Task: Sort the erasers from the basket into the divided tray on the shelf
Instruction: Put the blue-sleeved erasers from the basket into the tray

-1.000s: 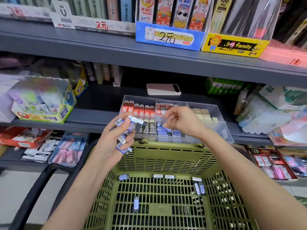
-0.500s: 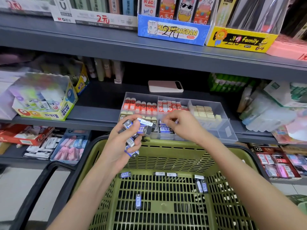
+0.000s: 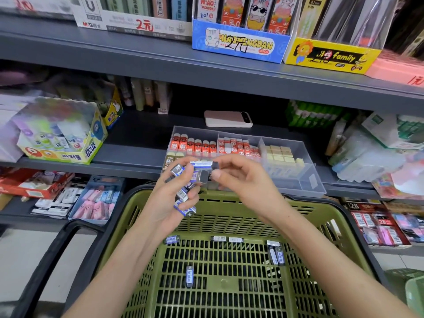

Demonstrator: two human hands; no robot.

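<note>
L hand (image 3: 169,203), frame centre, clenched round blue eraser bundle (image 3: 183,195). R hand (image 3: 241,180) pinched end of top eraser (image 3: 202,163), just before divided tray (image 3: 296,177). Advice: pull one out straight, L grip firm, else rest would drop to basket (image 3: 321,210) below.

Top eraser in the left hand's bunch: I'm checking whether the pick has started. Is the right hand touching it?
Touching. Head view: the right hand pinches the top eraser by its dark end, no gap visible.
</note>
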